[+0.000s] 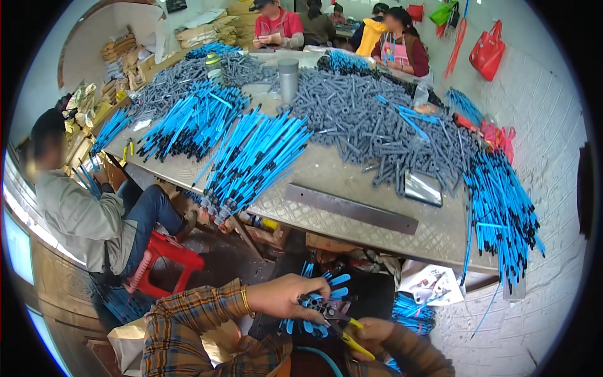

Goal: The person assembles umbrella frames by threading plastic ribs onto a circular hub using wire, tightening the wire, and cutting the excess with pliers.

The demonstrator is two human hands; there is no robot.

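Observation:
My left hand (286, 298) is closed round a bundle of blue plastic sticks (339, 279) with black ends, held low in front of my body. The sticks fan out on both sides of the fingers. In my right hand (375, 334) is a pair of yellow-handled pliers (353, 342), its handles spread apart. The metal head of the pliers lies against the black ends in the middle of the bundle, close to my left fingertips. Whether the jaws grip one of the ends is too small to make out.
Ahead stands a metal-topped table (264, 204) with heaps of grey plastic tubes (358, 113) and blue sticks (251, 157). A flat metal bar (350, 208) and a phone-like slab (423, 188) lie near its edge. A co-worker (88, 207) sits left beside a red stool (166, 261).

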